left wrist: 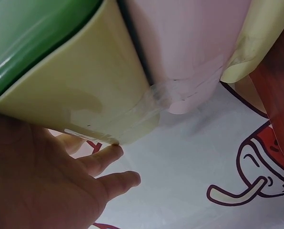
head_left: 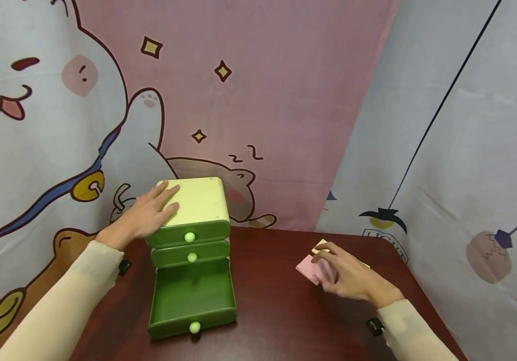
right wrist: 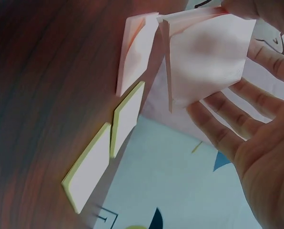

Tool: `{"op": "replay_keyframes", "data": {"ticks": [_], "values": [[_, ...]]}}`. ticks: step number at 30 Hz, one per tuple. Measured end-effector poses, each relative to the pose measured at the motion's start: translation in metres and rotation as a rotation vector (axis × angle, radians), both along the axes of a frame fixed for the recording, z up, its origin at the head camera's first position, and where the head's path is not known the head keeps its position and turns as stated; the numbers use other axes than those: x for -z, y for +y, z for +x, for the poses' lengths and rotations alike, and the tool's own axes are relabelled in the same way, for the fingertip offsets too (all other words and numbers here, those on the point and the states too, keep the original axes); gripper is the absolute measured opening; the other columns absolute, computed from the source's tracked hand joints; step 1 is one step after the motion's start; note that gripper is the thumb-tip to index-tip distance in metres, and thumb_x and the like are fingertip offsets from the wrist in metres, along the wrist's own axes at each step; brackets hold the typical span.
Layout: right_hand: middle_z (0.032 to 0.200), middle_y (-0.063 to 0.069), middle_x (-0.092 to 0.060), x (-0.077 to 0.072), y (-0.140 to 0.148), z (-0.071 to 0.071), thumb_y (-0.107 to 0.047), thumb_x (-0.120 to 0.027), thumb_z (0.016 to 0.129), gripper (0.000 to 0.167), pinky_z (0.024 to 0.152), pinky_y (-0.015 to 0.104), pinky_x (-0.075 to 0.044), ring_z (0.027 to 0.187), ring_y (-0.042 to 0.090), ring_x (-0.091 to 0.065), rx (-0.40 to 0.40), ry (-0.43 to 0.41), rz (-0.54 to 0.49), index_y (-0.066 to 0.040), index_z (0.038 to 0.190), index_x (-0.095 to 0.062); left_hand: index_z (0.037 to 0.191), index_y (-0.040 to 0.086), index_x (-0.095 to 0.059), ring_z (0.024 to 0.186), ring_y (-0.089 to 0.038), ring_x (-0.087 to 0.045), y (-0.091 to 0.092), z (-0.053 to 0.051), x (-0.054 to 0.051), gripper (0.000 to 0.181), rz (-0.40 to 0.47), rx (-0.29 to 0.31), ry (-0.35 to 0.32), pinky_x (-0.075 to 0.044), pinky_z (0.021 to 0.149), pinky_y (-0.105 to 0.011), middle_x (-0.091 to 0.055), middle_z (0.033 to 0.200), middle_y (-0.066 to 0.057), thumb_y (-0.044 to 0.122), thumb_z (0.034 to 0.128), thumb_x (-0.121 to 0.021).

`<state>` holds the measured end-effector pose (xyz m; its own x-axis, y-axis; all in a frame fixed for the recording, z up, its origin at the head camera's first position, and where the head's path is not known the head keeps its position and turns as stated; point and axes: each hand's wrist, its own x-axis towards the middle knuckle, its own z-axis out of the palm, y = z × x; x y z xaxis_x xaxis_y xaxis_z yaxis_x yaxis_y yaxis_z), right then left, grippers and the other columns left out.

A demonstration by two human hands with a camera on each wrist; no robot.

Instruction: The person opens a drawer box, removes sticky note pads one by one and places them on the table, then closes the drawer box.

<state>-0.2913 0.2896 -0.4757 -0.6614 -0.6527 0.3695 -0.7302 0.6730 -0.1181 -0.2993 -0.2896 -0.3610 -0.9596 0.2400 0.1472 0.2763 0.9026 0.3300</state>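
My left hand (head_left: 148,213) rests on the cream top of a small drawer cabinet (head_left: 202,198), its fingers spread along the left edge. In the left wrist view those fingertips touch the cream shell (left wrist: 108,81). The bottom green drawer (head_left: 193,296) is pulled out, and its inside looks bare. Over the table's right side, my right hand (head_left: 353,276) pinches a pink sticky-note pad (right wrist: 208,59) between thumb and fingers. Beside it another pink pad (right wrist: 138,55) lies on the table, with two yellow pads (right wrist: 126,119) in line with it.
Two upper drawers, the top one (head_left: 209,231) and the middle one (head_left: 213,252), are pushed in above the extended one. Dark red-brown table (head_left: 267,301) lies between cabinet and pads. A cartoon-printed cloth (head_left: 285,100) hangs behind and at both sides.
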Motion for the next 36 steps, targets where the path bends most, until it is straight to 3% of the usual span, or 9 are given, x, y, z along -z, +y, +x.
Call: {"op": "replay_keyframes", "data": {"ticks": [12,18,27,36], "values": [[0.142,0.003,-0.07,0.011,0.022,-0.006,-0.022,-0.098,0.081,0.044,0.096,0.042,-0.066,0.116,0.018,-0.073,0.083,-0.077,0.038,-0.023,0.122,-0.08,0.187,0.014,-0.027,0.177,-0.065,-0.014,0.0,-0.003,0.002,0.074,0.013,0.005,0.003,-0.015,0.137,-0.09,-0.011,0.195,-0.029,0.055,0.1256,-0.036],[0.137,0.005,-0.07,0.017,0.028,-0.01,-0.021,-0.098,0.08,0.043,0.091,0.039,-0.065,0.108,0.019,-0.074,0.08,-0.097,0.035,-0.021,0.12,-0.082,0.187,0.014,-0.027,0.177,-0.065,-0.014,0.001,-0.003,0.002,0.075,0.013,0.008,0.004,-0.015,0.137,-0.09,-0.011,0.195,-0.029,0.055,0.1255,-0.036],[0.134,0.001,-0.068,0.023,0.033,-0.01,-0.027,-0.099,0.083,0.041,0.087,0.033,-0.06,0.106,0.016,-0.068,0.172,-0.234,0.092,-0.027,0.12,-0.08,0.187,0.015,-0.027,0.177,-0.065,-0.015,0.0,-0.002,0.003,0.075,0.011,0.001,0.007,-0.015,0.136,-0.091,-0.01,0.195,-0.029,0.056,0.1253,-0.035],[0.134,0.008,-0.073,0.026,0.032,-0.008,-0.029,-0.098,0.084,0.05,0.088,0.042,-0.063,0.107,0.017,-0.068,0.223,-0.301,0.143,-0.021,0.129,-0.08,0.187,0.015,-0.027,0.177,-0.065,-0.015,0.0,-0.001,0.002,0.075,0.008,-0.007,0.002,-0.014,0.135,-0.093,-0.01,0.195,-0.028,0.056,0.1253,-0.035]]}}
